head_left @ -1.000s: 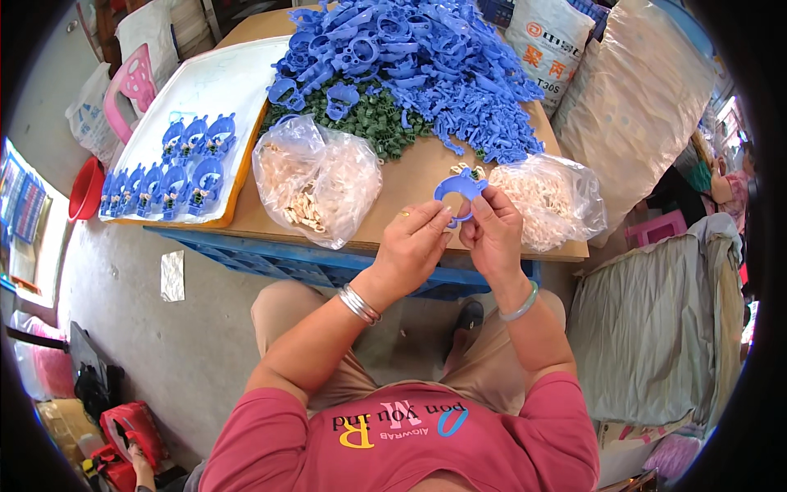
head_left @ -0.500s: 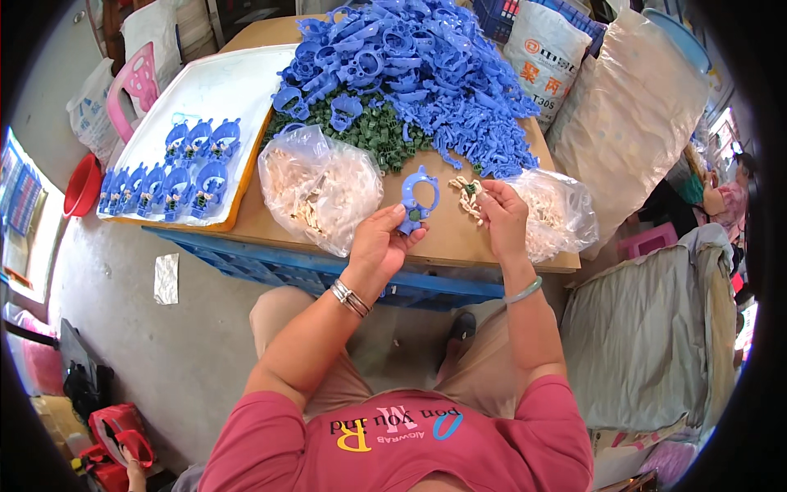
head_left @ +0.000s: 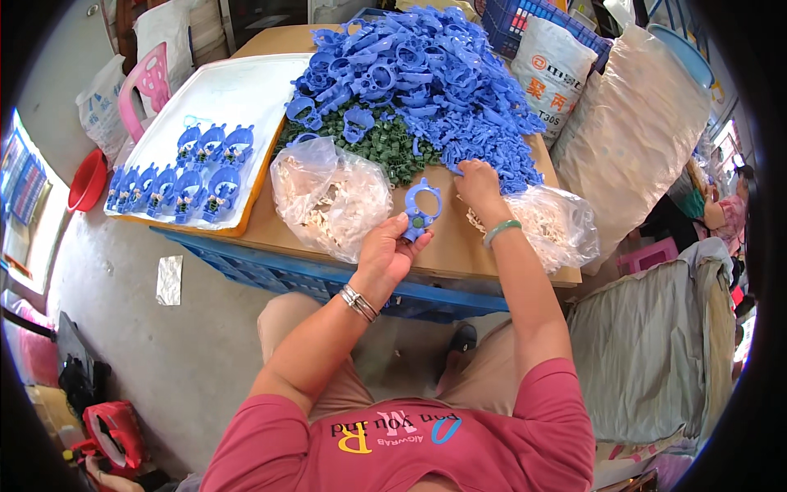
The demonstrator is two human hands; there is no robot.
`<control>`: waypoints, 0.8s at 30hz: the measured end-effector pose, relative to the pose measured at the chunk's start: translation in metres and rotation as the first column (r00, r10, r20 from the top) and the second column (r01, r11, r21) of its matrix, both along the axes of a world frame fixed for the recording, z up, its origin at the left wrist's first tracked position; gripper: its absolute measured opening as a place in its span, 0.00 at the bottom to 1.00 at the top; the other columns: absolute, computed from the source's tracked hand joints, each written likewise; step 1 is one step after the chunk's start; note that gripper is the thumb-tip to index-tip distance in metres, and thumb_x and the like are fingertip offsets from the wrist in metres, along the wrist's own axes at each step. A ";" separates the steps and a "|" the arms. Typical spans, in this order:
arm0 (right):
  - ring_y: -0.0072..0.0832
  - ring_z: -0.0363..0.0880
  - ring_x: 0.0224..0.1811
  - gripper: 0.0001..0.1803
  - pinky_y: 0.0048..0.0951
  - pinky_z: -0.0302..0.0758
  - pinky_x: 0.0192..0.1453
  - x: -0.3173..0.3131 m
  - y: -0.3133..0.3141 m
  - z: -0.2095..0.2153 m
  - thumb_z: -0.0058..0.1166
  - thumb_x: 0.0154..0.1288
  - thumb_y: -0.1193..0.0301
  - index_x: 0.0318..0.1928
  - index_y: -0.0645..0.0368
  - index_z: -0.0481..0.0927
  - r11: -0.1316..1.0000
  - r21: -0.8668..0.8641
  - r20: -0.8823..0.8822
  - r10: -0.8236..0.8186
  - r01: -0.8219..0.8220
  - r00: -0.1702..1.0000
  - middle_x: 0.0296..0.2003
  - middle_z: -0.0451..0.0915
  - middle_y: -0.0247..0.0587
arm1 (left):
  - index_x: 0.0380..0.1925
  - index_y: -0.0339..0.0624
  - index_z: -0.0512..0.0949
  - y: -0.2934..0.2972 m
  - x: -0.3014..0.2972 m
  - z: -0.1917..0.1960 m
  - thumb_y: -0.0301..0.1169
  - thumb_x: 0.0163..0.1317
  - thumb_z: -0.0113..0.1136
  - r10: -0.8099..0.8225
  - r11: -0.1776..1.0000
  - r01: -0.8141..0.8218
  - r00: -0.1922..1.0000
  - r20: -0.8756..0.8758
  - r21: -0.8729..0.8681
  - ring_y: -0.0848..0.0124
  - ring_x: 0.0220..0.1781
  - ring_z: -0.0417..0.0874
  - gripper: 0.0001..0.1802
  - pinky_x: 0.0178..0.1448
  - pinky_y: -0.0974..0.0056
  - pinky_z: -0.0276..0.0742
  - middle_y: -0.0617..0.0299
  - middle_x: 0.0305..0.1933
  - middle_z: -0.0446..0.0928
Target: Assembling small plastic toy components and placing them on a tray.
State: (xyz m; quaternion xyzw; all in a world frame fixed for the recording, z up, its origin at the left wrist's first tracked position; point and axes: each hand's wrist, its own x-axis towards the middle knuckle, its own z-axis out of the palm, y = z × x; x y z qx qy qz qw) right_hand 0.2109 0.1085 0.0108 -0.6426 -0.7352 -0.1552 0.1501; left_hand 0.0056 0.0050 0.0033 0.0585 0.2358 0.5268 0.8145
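My left hand [head_left: 388, 252] grips a blue plastic ring-shaped part [head_left: 412, 217] by its lower end, and a green piece sits in it below the opening. My right hand [head_left: 479, 187] reaches to the near edge of the heap of small blue plastic parts [head_left: 508, 156]. Its fingers are bent together against the pieces; what lies between them is mostly hidden. Beneath that hand, some small cream-coloured pieces show on the table. Small green parts [head_left: 381, 143] lie in a pile beyond my left hand.
Clear bags of cream pieces stand on either side, one left [head_left: 332, 201] and one right [head_left: 553, 225]. A white tray [head_left: 246, 90] at the left carries several assembled blue pieces [head_left: 217, 193]. Larger blue ring parts [head_left: 393, 61] are heaped at the back. Sacks [head_left: 635, 123] stand at the right.
My right hand has moved away from the cream pieces, forward and slightly left, to the small blue parts. My left hand still holds the ring-shaped part in nearly the same place.
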 end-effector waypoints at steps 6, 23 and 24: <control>0.38 0.78 0.33 0.09 0.36 0.74 0.38 0.002 -0.004 0.015 0.49 0.49 0.73 0.31 0.59 0.80 0.994 0.054 -0.405 0.106 -0.092 0.908 0.31 0.79 0.47 | 0.34 0.34 0.69 -0.002 0.000 0.004 0.25 0.61 0.47 0.019 1.000 -0.019 0.999 0.026 -0.010 0.63 0.35 0.76 0.05 0.39 0.58 0.81 0.56 0.34 0.73; 0.33 0.71 0.31 0.07 0.30 0.67 0.36 -0.020 -0.113 0.062 0.55 0.49 0.77 0.32 0.59 0.79 0.701 0.066 -0.623 0.585 -0.710 0.519 0.27 0.75 0.37 | 0.40 0.32 0.74 -0.016 0.010 0.003 0.28 0.62 0.49 -0.022 0.936 0.138 0.941 -0.338 0.323 0.72 0.26 0.77 0.11 0.31 0.69 0.77 0.58 0.32 0.77; 0.34 0.71 0.31 0.06 0.31 0.67 0.35 -0.019 -0.112 0.062 0.55 0.49 0.76 0.32 0.59 0.79 0.699 0.059 -0.599 0.596 -0.713 0.535 0.26 0.74 0.37 | 0.40 0.31 0.74 -0.016 0.011 0.003 0.28 0.62 0.49 -0.013 0.936 0.133 0.938 -0.347 0.325 0.72 0.26 0.77 0.11 0.32 0.69 0.77 0.58 0.32 0.77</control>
